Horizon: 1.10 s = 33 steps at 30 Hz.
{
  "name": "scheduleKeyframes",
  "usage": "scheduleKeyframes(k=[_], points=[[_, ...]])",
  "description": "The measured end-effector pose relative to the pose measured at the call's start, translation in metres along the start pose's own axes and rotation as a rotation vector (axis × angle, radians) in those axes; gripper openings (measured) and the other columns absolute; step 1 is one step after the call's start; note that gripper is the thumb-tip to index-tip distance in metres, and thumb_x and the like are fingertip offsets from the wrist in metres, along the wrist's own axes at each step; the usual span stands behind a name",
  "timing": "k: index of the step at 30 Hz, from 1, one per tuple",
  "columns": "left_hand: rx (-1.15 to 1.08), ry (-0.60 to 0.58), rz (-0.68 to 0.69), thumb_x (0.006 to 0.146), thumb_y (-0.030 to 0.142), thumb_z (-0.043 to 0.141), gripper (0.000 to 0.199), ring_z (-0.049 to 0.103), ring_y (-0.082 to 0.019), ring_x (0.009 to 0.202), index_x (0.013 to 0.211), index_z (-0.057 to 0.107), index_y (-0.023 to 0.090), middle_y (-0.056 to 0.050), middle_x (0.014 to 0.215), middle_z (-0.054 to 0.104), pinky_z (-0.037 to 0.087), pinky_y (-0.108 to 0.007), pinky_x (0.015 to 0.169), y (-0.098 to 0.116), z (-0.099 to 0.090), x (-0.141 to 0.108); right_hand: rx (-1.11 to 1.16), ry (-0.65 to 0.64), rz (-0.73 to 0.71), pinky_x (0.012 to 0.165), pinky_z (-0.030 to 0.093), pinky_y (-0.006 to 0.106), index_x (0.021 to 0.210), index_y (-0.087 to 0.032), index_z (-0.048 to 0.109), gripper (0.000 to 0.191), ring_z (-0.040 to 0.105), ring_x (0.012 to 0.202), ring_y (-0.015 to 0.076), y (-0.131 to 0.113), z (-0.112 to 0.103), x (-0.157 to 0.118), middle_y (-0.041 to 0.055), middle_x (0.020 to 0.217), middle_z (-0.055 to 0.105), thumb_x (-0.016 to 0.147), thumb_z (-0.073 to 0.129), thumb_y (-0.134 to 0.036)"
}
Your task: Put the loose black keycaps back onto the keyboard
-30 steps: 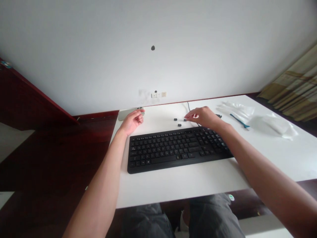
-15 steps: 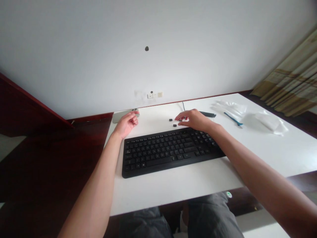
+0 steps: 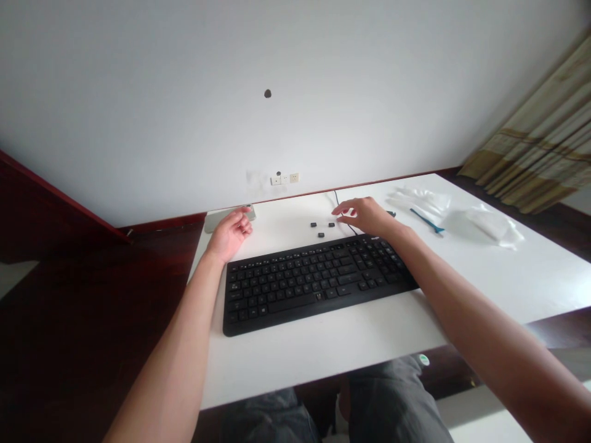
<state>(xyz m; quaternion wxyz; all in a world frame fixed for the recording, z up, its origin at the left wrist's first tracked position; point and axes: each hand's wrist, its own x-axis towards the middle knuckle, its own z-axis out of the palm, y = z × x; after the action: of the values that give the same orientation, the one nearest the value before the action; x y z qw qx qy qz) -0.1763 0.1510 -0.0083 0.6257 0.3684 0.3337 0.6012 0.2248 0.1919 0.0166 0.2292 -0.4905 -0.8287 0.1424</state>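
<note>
The keyboard (image 3: 318,283) is matt black plastic, the desktop (image 3: 508,289) smooth white, the plastic bag (image 3: 492,224) glossy and clear, the curtain (image 3: 530,147) cloth.

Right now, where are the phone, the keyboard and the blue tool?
phone (image 3: 218,221), head view, bare back panel
keyboard (image 3: 318,277), head view, middle keys
blue tool (image 3: 427,221), head view, handle

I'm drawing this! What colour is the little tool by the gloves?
The little tool is teal blue, shown in the head view.

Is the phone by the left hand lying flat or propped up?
Flat: the phone lies on the white desk, camera bump upward, under the left hand.
</note>
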Motion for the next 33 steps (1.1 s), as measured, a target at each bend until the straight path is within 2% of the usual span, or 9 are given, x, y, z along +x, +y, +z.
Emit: scheduleKeyframes(k=[6, 9, 12, 14, 18, 20, 24, 30, 33], points=[[-0.016, -0.004, -0.030, 0.080, 0.026, 0.081, 0.020, 0.046, -0.012, 0.063, 0.096, 0.077, 0.016, 0.002, 0.070, 0.046, 0.044, -0.026, 0.062, -0.003, 0.009, -0.001, -0.070, 0.061, 0.122, 0.088, 0.059, 0.037, 0.104, -0.027, 0.086, 0.023, 0.076, 0.083, 0.0220, 0.024, -0.010, -0.001, 0.0042, 0.094, 0.083, 0.092, 0.067, -0.028], [-0.034, 0.007, -0.044, 0.081, 0.027, 0.080, 0.019, 0.046, -0.012, 0.063, 0.097, 0.077, 0.016, 0.002, 0.069, 0.044, 0.044, -0.025, 0.062, -0.003, 0.009, 0.000, -0.029, 0.036, 0.098, 0.089, 0.058, 0.035, 0.107, -0.029, 0.085, 0.024, 0.076, 0.086, 0.0210, 0.029, -0.014, -0.002, 0.0027, 0.100, 0.083, 0.093, 0.065, -0.030], [-0.030, -0.008, -0.053, 0.080, 0.028, 0.081, 0.023, 0.047, -0.011, 0.064, 0.099, 0.078, 0.015, 0.002, 0.071, 0.046, 0.046, -0.025, 0.063, -0.004, 0.006, 0.001, 0.046, -0.021, -0.009, 0.090, 0.058, 0.033, 0.109, -0.029, 0.084, 0.024, 0.075, 0.098, 0.0214, 0.019, -0.012, -0.003, 0.0020, 0.112, 0.083, 0.094, 0.065, -0.030], [-0.026, -0.017, -0.054, 0.080, 0.028, 0.081, 0.024, 0.047, -0.011, 0.065, 0.100, 0.079, 0.014, 0.001, 0.072, 0.047, 0.046, -0.025, 0.063, -0.004, 0.005, 0.001, 0.050, -0.054, -0.054, 0.091, 0.058, 0.034, 0.109, -0.028, 0.084, 0.023, 0.074, 0.098, 0.0219, 0.006, -0.008, -0.003, 0.0024, 0.114, 0.083, 0.093, 0.067, -0.029], [-0.023, -0.008, -0.057, 0.081, 0.028, 0.080, 0.023, 0.047, -0.012, 0.065, 0.099, 0.079, 0.015, 0.001, 0.072, 0.047, 0.047, -0.025, 0.064, -0.003, 0.006, 0.001, 0.015, -0.087, -0.022, 0.092, 0.058, 0.036, 0.107, -0.027, 0.084, 0.021, 0.075, 0.094, 0.0229, -0.020, 0.001, -0.003, 0.0038, 0.108, 0.083, 0.090, 0.072, -0.025], [-0.021, -0.004, -0.056, 0.080, 0.027, 0.080, 0.022, 0.047, -0.011, 0.064, 0.099, 0.079, 0.014, 0.001, 0.072, 0.047, 0.047, -0.025, 0.063, -0.003, 0.006, 0.001, 0.038, -0.089, -0.031, 0.094, 0.058, 0.036, 0.116, -0.027, 0.082, 0.030, 0.076, 0.100, 0.0232, -0.026, 0.003, -0.003, 0.0036, 0.111, 0.083, 0.089, 0.070, -0.018], [-0.019, -0.005, -0.052, 0.080, 0.027, 0.080, 0.023, 0.048, -0.011, 0.065, 0.099, 0.079, 0.014, 0.001, 0.072, 0.047, 0.047, -0.024, 0.063, -0.004, 0.006, 0.001, 0.039, -0.033, -0.058, 0.100, 0.057, 0.037, 0.142, -0.026, 0.068, 0.062, 0.075, 0.107, 0.0225, -0.019, 0.001, -0.004, 0.0023, 0.115, 0.083, 0.084, 0.061, -0.005], [-0.020, 0.001, -0.053, 0.081, 0.027, 0.080, 0.021, 0.048, -0.011, 0.064, 0.098, 0.078, 0.015, 0.001, 0.072, 0.047, 0.047, -0.024, 0.063, -0.005, 0.004, 0.002, -0.002, -0.015, -0.010, 0.100, 0.058, 0.036, 0.129, -0.025, 0.074, 0.057, 0.075, 0.107, 0.0219, 0.001, -0.005, -0.003, -0.0003, 0.113, 0.084, 0.080, 0.057, -0.003], [-0.020, -0.003, -0.054, 0.080, 0.027, 0.081, 0.022, 0.048, -0.011, 0.065, 0.099, 0.078, 0.015, 0.001, 0.072, 0.047, 0.048, -0.024, 0.063, -0.005, 0.004, 0.002, 0.013, -0.047, -0.011, 0.098, 0.058, 0.036, 0.133, -0.026, 0.073, 0.061, 0.075, 0.108, 0.0223, -0.001, -0.003, -0.004, -0.0007, 0.115, 0.083, 0.078, 0.060, -0.003]])
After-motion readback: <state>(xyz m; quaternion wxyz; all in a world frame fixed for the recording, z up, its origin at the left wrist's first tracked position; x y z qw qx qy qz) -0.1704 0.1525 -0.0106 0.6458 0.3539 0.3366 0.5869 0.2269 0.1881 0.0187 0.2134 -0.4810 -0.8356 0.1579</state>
